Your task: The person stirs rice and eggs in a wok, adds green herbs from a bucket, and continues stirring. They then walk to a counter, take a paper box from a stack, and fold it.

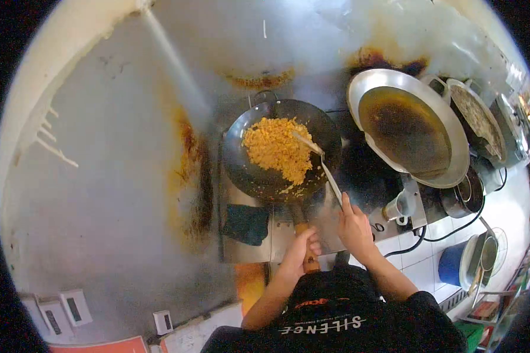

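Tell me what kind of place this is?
It looks like a kitchen, maybe one that cooks for lots of people. There is a black wok with yellow-orange food in it, a big wide pan of dark liquid, and a metal wall with brown stains.

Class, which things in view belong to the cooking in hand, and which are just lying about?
In the job: wok, food, spatula in the right hand, wooden handle in the left hand.

Apparently just lying about: dark cloth, cup, blue bucket, large pan of liquid.
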Tool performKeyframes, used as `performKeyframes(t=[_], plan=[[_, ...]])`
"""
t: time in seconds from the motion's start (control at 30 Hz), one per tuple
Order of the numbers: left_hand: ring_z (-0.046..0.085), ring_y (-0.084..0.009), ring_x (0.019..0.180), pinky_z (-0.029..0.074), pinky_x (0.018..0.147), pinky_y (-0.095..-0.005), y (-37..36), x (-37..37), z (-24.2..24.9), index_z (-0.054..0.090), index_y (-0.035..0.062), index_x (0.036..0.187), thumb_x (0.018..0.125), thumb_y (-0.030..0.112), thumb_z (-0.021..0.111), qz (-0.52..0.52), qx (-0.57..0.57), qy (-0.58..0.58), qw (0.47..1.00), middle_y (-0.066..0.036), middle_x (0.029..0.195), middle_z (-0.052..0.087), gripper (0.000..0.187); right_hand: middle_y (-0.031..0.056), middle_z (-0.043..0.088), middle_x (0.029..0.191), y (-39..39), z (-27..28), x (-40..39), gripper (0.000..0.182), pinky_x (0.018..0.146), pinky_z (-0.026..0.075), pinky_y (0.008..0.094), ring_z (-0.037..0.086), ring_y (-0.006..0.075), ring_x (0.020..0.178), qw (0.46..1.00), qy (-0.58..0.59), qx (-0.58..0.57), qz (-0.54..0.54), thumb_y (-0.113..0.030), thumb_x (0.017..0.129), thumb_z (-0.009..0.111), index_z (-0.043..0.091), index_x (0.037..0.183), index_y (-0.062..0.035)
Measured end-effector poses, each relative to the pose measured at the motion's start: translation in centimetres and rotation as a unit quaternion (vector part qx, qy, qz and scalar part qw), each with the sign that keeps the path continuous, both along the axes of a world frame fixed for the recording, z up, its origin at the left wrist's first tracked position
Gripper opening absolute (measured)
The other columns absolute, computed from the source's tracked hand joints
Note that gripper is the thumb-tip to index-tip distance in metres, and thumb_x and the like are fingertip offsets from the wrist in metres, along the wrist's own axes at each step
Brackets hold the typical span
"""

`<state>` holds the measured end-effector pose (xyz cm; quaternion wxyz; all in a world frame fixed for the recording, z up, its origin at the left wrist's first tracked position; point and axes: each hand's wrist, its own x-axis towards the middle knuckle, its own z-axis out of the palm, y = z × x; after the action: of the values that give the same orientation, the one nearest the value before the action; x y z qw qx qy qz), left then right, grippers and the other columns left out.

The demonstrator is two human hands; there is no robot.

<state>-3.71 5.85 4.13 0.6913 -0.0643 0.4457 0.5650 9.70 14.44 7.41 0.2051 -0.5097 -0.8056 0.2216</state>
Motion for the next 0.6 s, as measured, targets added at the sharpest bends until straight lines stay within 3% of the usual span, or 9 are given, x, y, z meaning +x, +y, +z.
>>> performKeyframes(t=[0.1,0.2,0.3,0.33,0.37,0.43,0.5,0.6], plan=[[0.041,-0.0080,0.052,0.037,0.045,-0.0227,0.2,1.0,0.1,0.044,0.0117,0.088,0.082,0.020,0.059,0.007,0.002,-0.011,1.000,0.002,0.067,0.042,0.018,0.0296,0.056,0.082,0.9,-2.7,1.8,0.049,0.064,0.043,0.0521,0.057,0.0449,0.072,0.997,-0.063,0.029,0.027,-0.010,0.083,0.049,0.036,0.129,0.0023],[0.040,-0.0074,0.052,0.036,0.044,-0.0229,1.1,1.7,-0.7,0.043,0.0122,0.085,0.082,0.018,0.058,0.023,0.027,0.000,0.999,0.002,0.067,0.041,0.017,0.0297,0.057,0.083,2.2,-3.8,2.2,0.040,0.062,0.045,0.0472,0.057,0.0431,0.068,0.999,-0.005,0.001,0.043,-0.011,0.083,0.050,0.046,0.120,0.0045],[0.040,-0.0075,0.049,0.036,0.043,-0.0231,1.8,2.5,0.0,0.043,0.0126,0.081,0.082,0.018,0.057,0.031,0.019,0.010,0.999,0.003,0.063,0.040,0.015,0.0248,0.060,0.082,4.6,-3.2,1.4,0.028,0.062,0.047,0.0408,0.059,0.0358,0.067,0.993,0.079,-0.062,0.069,-0.011,0.082,0.051,0.056,0.104,0.0054],[0.040,-0.0076,0.048,0.036,0.043,-0.0229,1.9,2.8,0.5,0.044,0.0128,0.078,0.083,0.020,0.055,0.027,0.012,0.031,0.999,0.003,0.061,0.041,0.015,0.0226,0.061,0.083,5.6,-1.6,0.8,0.024,0.063,0.047,0.0391,0.059,0.0332,0.068,0.977,0.111,-0.165,0.079,-0.011,0.082,0.052,0.057,0.099,0.0051],[0.040,-0.0077,0.046,0.035,0.043,-0.0226,1.8,3.0,0.8,0.044,0.0130,0.074,0.084,0.022,0.054,0.021,0.002,0.053,0.998,0.003,0.059,0.041,0.016,0.0204,0.061,0.085,6.1,0.7,0.1,0.020,0.064,0.047,0.0374,0.060,0.0306,0.069,0.948,0.142,-0.270,0.088,-0.010,0.082,0.052,0.059,0.094,0.0047],[0.041,-0.0080,0.048,0.036,0.043,-0.0231,1.6,2.5,0.5,0.045,0.0128,0.077,0.082,0.023,0.056,0.041,0.023,-0.028,0.999,0.002,0.060,0.042,0.015,0.0171,0.062,0.088,5.5,2.5,-1.5,0.020,0.067,0.047,0.0356,0.059,0.0262,0.072,0.862,0.264,-0.426,0.075,-0.013,0.083,0.051,0.059,0.090,0.0042],[0.044,-0.0088,0.050,0.037,0.044,-0.0227,1.7,2.2,1.1,0.049,0.0116,0.079,0.083,0.031,0.053,0.044,0.036,-0.054,0.997,0.001,0.063,0.046,0.020,0.0149,0.062,0.093,4.9,2.4,-2.4,0.024,0.071,0.047,0.0352,0.058,0.0224,0.075,0.737,0.437,-0.515,0.032,-0.017,0.086,0.050,0.058,0.091,0.0040],[0.046,-0.0120,0.052,0.039,0.047,-0.0255,1.0,3.3,2.3,0.051,0.0091,0.083,0.085,0.037,0.048,0.073,0.080,0.035,0.994,-0.001,0.066,0.048,0.028,0.0186,0.060,0.101,2.3,5.2,0.7,0.035,0.081,0.045,0.0378,0.059,0.0246,0.084,0.533,0.491,-0.689,-0.010,-0.026,0.089,0.045,0.053,0.102,0.0058]])
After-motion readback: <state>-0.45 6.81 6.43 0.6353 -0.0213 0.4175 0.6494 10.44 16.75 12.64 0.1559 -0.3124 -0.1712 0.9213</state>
